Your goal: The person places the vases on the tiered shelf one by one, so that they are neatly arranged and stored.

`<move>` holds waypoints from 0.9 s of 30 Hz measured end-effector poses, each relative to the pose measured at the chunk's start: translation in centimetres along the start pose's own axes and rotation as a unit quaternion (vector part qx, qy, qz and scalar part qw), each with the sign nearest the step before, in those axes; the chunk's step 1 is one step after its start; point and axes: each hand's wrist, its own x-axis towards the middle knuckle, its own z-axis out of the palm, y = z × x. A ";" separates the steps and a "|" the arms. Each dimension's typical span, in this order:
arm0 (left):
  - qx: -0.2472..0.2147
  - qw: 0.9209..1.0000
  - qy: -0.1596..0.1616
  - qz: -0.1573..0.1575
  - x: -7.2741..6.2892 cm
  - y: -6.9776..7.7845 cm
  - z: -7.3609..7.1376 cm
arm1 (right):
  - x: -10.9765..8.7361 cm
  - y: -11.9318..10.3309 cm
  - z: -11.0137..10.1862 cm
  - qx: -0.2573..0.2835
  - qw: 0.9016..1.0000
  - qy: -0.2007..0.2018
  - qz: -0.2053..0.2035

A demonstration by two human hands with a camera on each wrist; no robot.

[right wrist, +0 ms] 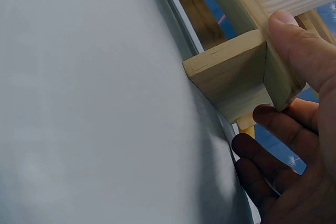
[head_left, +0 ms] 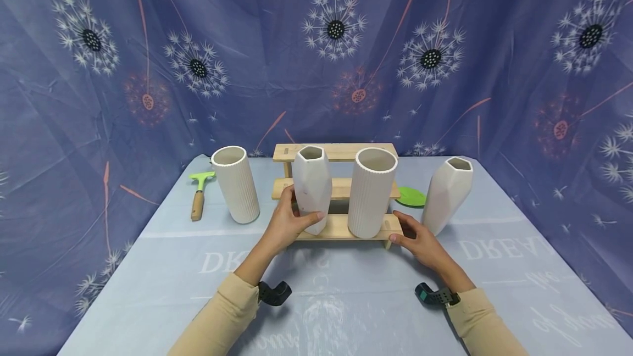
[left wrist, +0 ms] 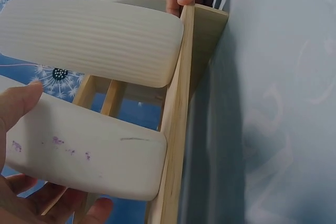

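My left hand point(head_left: 288, 224) holds a white faceted vase point(head_left: 312, 188) by its lower part, thumb in front and fingers round the far side. This vase stands on the lowest board of a three-step wooden stand point(head_left: 336, 151); small purple marks show on it in the left wrist view. Beside it on the same board is a white ribbed vase point(head_left: 371, 199), upright and apart from both hands. My right hand point(head_left: 419, 242) pinches the right end of the lowest board point(right wrist: 283, 72), thumb on its top and fingertips at its end and underside.
Left of the stand, another ribbed vase point(head_left: 236, 185) stands on the table point(head_left: 163, 284), past it a green-headed tool with a wooden handle point(head_left: 198, 202). To the right stand a second faceted vase point(head_left: 447, 194) and a green leaf-shaped item point(head_left: 410, 196). A dandelion-print curtain point(head_left: 277, 59) hangs behind.
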 end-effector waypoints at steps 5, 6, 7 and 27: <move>-0.003 1.000 -0.002 0.009 -0.5 -0.1 -0.6 | 0.0 0.0 0.0 -0.004 1.000 0.000 -0.006; 0.001 1.000 0.000 0.010 -0.6 -0.2 -0.7 | 0.0 0.0 -0.1 -0.008 1.000 0.000 -0.007; 0.004 1.000 0.001 0.012 -0.7 -0.3 -0.9 | 0.0 0.1 -0.1 -0.011 1.000 0.001 -0.006; 0.048 0.997 0.060 0.025 -3.4 -2.3 -3.8 | 0.0 0.0 -0.1 -0.015 1.000 0.001 -0.003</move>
